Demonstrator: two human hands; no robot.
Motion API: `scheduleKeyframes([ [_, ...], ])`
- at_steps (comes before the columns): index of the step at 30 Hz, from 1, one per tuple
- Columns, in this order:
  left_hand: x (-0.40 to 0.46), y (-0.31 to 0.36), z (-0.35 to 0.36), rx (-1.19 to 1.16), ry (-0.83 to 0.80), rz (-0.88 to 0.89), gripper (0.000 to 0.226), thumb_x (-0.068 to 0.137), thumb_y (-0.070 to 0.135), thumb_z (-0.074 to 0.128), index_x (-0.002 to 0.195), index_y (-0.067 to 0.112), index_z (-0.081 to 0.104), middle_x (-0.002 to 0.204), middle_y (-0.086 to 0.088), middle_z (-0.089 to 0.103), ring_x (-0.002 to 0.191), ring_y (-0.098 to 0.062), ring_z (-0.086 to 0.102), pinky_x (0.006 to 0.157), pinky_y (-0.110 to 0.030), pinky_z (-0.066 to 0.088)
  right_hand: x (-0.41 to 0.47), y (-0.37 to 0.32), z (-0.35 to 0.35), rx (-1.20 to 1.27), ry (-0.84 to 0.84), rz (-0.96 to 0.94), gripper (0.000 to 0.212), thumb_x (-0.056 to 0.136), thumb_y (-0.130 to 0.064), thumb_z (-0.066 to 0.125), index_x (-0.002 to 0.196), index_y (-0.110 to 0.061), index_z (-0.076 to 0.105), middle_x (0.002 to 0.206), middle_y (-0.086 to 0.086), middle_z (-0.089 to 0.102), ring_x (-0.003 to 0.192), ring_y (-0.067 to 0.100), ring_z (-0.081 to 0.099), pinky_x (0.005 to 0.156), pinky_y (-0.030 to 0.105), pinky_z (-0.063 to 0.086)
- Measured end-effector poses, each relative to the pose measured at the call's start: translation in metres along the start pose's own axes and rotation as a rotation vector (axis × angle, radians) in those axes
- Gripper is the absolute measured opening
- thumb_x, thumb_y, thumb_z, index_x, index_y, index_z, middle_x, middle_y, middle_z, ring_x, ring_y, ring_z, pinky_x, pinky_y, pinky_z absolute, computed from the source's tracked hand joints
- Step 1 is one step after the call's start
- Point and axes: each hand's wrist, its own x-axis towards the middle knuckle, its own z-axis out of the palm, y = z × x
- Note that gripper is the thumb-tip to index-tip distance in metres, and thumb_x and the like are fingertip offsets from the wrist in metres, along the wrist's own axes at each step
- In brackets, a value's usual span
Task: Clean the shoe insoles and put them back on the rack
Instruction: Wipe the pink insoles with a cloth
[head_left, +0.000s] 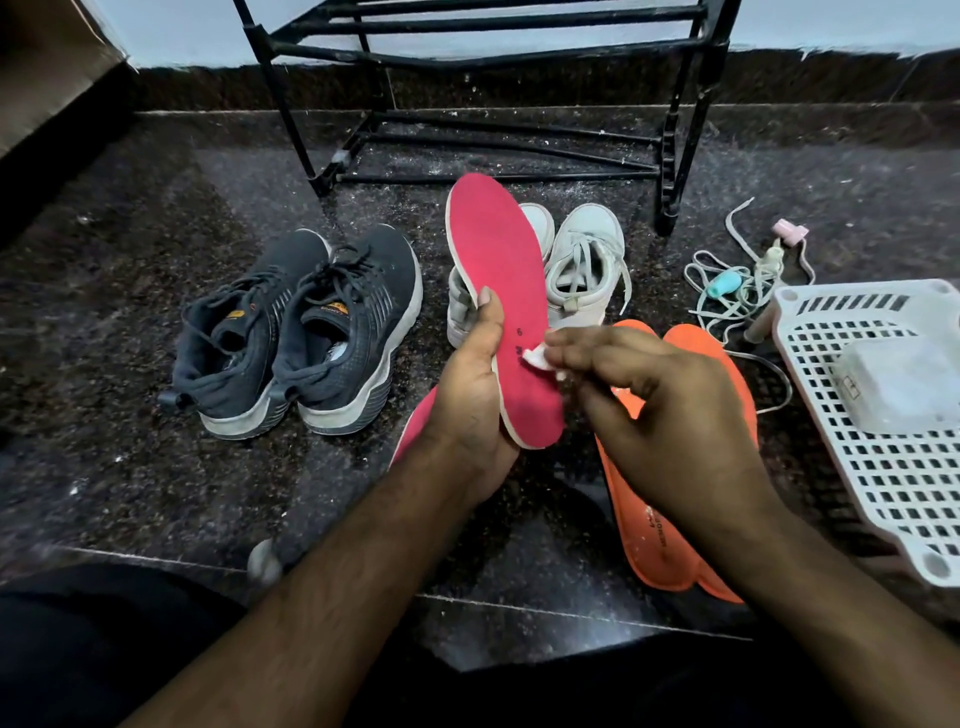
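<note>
My left hand (475, 395) grips a pink insole (501, 270) near its heel, holding it up with the toe pointing away. My right hand (654, 410) pinches a small white wad (537, 358) against the insole's lower part. A second pink insole (418, 428) lies on the floor, mostly hidden under my left wrist. Two orange insoles (654, 540) lie on the floor beneath my right hand. The black metal shoe rack (488, 57) stands against the wall behind.
A pair of dark grey sneakers (306, 332) sits at the left, a pair of white sneakers (576, 265) behind the held insole. Loose laces and small clips (737, 280) lie at the right, beside a white plastic basket (893, 467) holding a white block.
</note>
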Motion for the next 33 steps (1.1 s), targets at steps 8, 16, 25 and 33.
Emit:
scheduleKeyframes([
  [8,0.004,0.013,-0.005,0.044,0.104,0.053,0.059,0.104,0.049,0.036,0.113,-0.005,0.06,0.095,-0.016,0.067,0.087,-0.026,0.066,0.064,-0.037,0.061,-0.003,-0.005,-0.003,0.146,-0.145,0.009,0.025,0.074,0.0,0.059,0.079,-0.018,0.075,0.088,-0.008,0.073,0.087,0.008,0.07,0.08,0.033,0.055],
  [16,0.005,0.003,-0.006,0.098,0.078,-0.032,0.069,0.101,0.05,0.041,0.135,-0.01,0.048,0.118,-0.028,0.059,0.099,-0.034,0.064,0.09,-0.043,0.057,0.0,-0.002,0.007,-0.016,-0.182,-0.052,0.042,0.077,0.003,0.056,0.111,-0.013,0.075,0.121,-0.003,0.071,0.115,0.008,0.064,0.102,0.023,0.047],
  [25,0.006,0.005,-0.006,0.059,0.022,-0.018,0.066,0.102,0.053,0.037,0.127,-0.004,0.055,0.101,-0.022,0.063,0.084,-0.029,0.063,0.07,-0.038,0.057,-0.002,-0.005,0.0,0.085,-0.027,0.009,0.03,0.078,0.008,0.055,0.088,-0.012,0.074,0.097,-0.005,0.071,0.096,0.006,0.067,0.084,0.03,0.055],
  [33,0.005,0.004,-0.01,0.107,0.075,-0.061,0.059,0.096,0.061,0.044,0.082,0.006,0.06,0.072,-0.015,0.065,0.072,-0.028,0.062,0.078,-0.038,0.051,-0.002,-0.006,0.012,0.032,-0.25,-0.048,0.027,0.073,-0.001,0.058,0.09,-0.013,0.075,0.092,-0.005,0.073,0.087,0.006,0.066,0.082,0.022,0.051],
])
